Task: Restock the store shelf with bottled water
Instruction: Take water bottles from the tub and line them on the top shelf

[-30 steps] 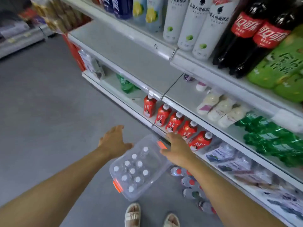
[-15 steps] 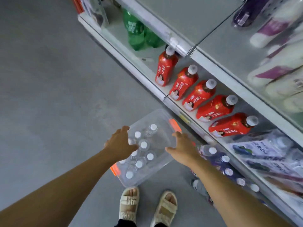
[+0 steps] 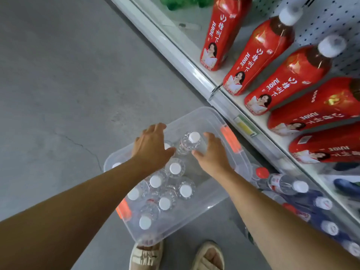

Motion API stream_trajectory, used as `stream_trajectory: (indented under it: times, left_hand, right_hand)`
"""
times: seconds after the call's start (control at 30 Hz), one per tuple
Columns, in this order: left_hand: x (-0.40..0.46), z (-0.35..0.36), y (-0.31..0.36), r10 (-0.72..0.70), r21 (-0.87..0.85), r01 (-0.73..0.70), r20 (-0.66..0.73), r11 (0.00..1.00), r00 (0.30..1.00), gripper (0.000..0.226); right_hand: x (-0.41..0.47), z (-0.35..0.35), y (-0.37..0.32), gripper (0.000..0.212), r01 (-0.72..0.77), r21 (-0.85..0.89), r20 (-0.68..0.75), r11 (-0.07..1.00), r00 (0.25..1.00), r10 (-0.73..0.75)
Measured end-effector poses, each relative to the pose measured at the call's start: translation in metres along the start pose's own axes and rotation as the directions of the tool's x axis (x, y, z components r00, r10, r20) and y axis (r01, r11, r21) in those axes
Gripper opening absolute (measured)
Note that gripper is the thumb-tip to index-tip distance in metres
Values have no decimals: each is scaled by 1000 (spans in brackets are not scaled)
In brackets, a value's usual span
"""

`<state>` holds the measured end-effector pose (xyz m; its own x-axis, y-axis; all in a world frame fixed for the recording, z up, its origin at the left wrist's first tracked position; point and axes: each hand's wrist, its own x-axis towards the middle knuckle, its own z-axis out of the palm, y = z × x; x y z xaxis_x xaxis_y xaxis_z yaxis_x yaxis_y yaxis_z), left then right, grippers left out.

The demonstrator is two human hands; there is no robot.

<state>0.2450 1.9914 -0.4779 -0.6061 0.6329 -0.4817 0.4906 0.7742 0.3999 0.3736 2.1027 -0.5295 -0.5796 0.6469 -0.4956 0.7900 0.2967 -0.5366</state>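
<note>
A: Why set the clear bin (image 3: 194,117) down on the floor (image 3: 58,75), hard by the shelf edge (image 3: 194,73)?

B: Probably to keep the carry short; close beside the lowest shelf, where more water (image 3: 282,185) already lies on its side under the row of red juice bottles (image 3: 259,53); just ahead of the sandals (image 3: 146,256) too, so within an easy stoop.

A: And the water bottles (image 3: 175,168) inside?

B: Upright, white caps up, crowded toward the near left corner of the bin; far right part of it bare; likely packed that way so as to be picked by the neck from above.

A: Left hand (image 3: 152,147)?

B: Palm down over the caps at the far end of the cluster; fingers (image 3: 157,127) spread and fairly straight, curled round nothing visible; seemingly about to drop onto a bottle hidden beneath.

A: Right hand (image 3: 212,156)?

B: Beside the tallest-looking bottle (image 3: 190,142), the one nearest the far end; fingers (image 3: 211,136) bent round its far side, thumb toward its near side; hard to say whether touching or clamped; impossible to tell from here.

A: Both hands in at once; why?

B: Probably to lift two per trip; nothing yet out of the bin, so restocking barely begun.
</note>
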Motion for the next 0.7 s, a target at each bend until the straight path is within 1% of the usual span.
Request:
stream_trajectory:
  times: [0.1,0.2,0.27,0.33,0.47,0.5,0.57,0.63,0.7]
  left_hand:
    - [16,14,-6,43,-20,-44,-42,999,998,64]
    - [26,23,-11,72,-13,-73,-39,997,997,64]
    - [30,27,-14,79,-4,-79,-35,997,996,64]
    - [31,27,-15,90,2,-90,-41,996,995,63]
    - [26,18,-10,96,8,-96,-30,995,995,61]
    - [23,14,-7,96,15,-96,-22,995,995,61]
    - [13,3,1,93,24,-93,6,995,996,62]
    - [1,-12,13,100,26,-100,27,995,995,62]
    - [-13,-33,31,116,16,-117,52,993,992,63]
  right_hand:
    - [22,23,10,64,9,89,-24,996,1000,-7]
    - [39,41,15,63,48,208,-69,977,997,-34]
    - [46,48,17,53,50,325,-84,944,996,-23]
    - [51,49,19,41,65,391,-122,918,992,-19]
    - [50,26,19,21,108,393,-201,913,979,-30]
    - [48,16,16,19,121,393,-211,912,977,-39]
    - [38,-10,8,21,135,399,-235,907,971,-42]
    - [26,-40,-2,28,166,385,-280,908,958,-56]
    - [9,-74,-18,28,186,361,-323,914,944,-65]
